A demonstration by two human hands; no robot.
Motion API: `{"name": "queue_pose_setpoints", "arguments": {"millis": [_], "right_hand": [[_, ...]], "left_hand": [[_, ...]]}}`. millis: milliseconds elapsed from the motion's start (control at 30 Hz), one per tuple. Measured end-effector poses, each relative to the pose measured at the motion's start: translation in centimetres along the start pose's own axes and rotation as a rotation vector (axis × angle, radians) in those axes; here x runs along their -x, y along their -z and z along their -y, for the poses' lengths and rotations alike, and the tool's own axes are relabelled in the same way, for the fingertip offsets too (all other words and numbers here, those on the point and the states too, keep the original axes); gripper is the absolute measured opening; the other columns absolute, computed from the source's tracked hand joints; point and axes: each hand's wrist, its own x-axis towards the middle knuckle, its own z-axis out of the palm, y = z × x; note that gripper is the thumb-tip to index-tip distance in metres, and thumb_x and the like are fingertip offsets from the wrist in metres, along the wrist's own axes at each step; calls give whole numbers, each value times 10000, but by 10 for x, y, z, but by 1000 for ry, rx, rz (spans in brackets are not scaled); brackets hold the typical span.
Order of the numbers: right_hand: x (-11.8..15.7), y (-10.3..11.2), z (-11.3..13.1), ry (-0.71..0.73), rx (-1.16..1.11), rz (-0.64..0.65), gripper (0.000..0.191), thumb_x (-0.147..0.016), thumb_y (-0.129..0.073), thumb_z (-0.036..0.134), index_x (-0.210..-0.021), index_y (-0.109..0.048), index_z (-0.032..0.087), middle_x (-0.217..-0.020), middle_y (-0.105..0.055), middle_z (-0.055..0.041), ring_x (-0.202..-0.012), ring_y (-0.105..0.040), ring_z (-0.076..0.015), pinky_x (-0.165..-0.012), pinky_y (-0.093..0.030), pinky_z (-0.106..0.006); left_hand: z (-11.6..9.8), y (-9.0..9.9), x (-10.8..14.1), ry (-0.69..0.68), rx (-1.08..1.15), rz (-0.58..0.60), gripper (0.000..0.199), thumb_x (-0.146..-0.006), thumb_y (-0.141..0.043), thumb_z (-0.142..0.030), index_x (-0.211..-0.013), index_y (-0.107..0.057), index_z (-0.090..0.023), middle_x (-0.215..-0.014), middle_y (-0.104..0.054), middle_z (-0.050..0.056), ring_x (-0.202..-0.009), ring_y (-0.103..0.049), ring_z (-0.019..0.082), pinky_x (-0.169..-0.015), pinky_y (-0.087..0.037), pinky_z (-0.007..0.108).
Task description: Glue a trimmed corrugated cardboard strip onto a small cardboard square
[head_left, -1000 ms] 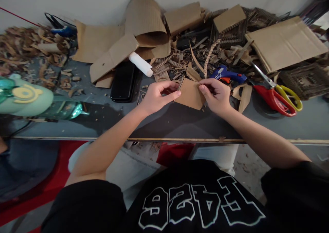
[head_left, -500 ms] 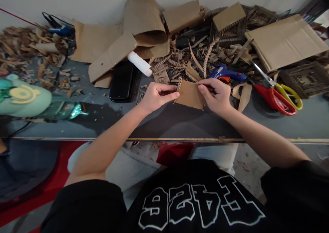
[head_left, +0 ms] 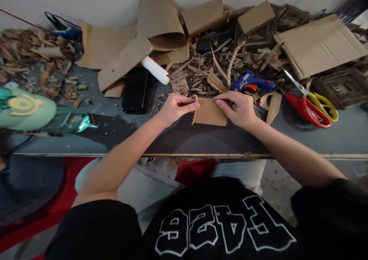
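Observation:
A small square piece of cardboard [head_left: 210, 112] is held between my two hands above the dark tabletop. Along its left edge runs a narrow corrugated cardboard strip [head_left: 194, 114], pinched between the thumb and fingers of my left hand [head_left: 174, 108]. My right hand [head_left: 238, 107] grips the square's upper right part, fingers closed with the thumb on top. Just beyond the right hand lies a blue glue gun [head_left: 253, 81] with an orange trigger. To its right rest scissors [head_left: 307, 105] with a red and a yellow handle, blades pointing away.
A black phone [head_left: 135, 91] and a white roll [head_left: 156, 70] lie behind my left hand. A green bottle [head_left: 34, 110] lies on its side at left. Cardboard scraps [head_left: 198, 74] pile along the back, near a curled cardboard sheet [head_left: 161, 17] and a flat panel [head_left: 322, 47].
The cardboard square has shifted slightly left and toward me and turned a little, showing more of the corrugated strip. My right hand has moved left with it.

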Motion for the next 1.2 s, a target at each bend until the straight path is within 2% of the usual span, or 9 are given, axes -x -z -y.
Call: {"name": "queue_pose_setpoints", "arguments": {"millis": [233, 400, 533, 667, 800, 900, 1000, 1100, 1200], "right_hand": [[0, 0, 0, 0, 15, -9, 255, -969, -582, 388, -947, -772, 220, -849, -772, -37, -681, -672, -135, -625, -500, -262], [0, 0, 0, 63, -9, -4, 226, -967, -594, 346, -938, -768, 204, -814, -763, -32, -620, -640, -113, -593, -487, -242], [1, -2, 2, 24, 36, 25, 259, -977, -561, 369, -938, -763, 211, -833, -760, -36, -636, -639, -122, -616, -499, -253], [-2, 5, -5, -44, 103, -122, 267, -994, -510, 359, -985, -727, 204, -880, -736, -62, -736, -656, -152, -683, -528, -294], [-13, 28, -23, -83, 213, -280, 225, -996, -521, 356, -1044, -689, 214, -967, -711, -94, -922, -669, -211, -809, -558, -374], [-27, 46, -27, -75, 428, -151, 358, -1011, -503, 381, -1311, -626, 231, -1232, -684, -118, -1179, -624, -271, -1032, -495, -490], [-47, 54, -23, -33, 676, 110, 570, -999, -522, 282, -1556, -402, 311, -1573, -473, -90, -1386, -480, -361, -1094, -412, -637], [-72, 51, -27, 90, 753, 392, 437, -1030, -427, 174, -1426, -558, 307, -1574, -487, -41, -1470, -400, -319, -1186, -258, -700], [-96, 50, -40, 140, 784, 488, 317, -1028, -420, 129, -1025, -726, 210, -1164, -751, -43, -1233, -589, -188, -1245, -125, -668]], "left_hand": [[9, -3, -4, 45, 160, -30, 520, -599, -849, -667, -813, -790, -196, -794, -749, 31, -729, -667, 150, -690, -561, 296], [13, -5, -5, 7, 134, -95, 424, -603, -867, -590, -739, -766, -202, -749, -738, 17, -696, -636, 132, -702, -555, 294], [15, -8, -6, 10, 139, -105, 411, -656, -828, -583, -753, -724, -197, -746, -700, 9, -683, -611, 121, -672, -528, 266], [24, -7, -8, 51, 43, -127, 510, -724, -754, -663, -934, -654, -209, -744, -675, 8, -627, -607, 133, -594, -485, 262], [28, -5, -2, -7, -307, -236, 583, -808, -705, -644, -1177, -561, -217, -684, -682, -13, -602, -623, 147, -591, -436, 256], [25, -6, 6, -87, -755, -253, 596, -921, -570, -609, -1329, -526, -176, -593, -653, -24, -532, -593, 163, -550, -362, 269], [25, -7, 11, -214, -1079, -268, 607, -980, -442, -588, -1387, -528, -147, -566, -656, -8, -474, -580, 182, -492, -280, 280], [28, -4, 13, -442, -1121, -257, 527, -986, -435, -540, -1309, -592, -155, -531, -647, -24, -473, -613, 178, -491, -322, 274], [31, 3, 14, -790, -1088, -180, 458, -958, -501, -522, -1184, -644, -150, -562, -667, -21, -490, -634, 154, -509, -387, 262]]}}
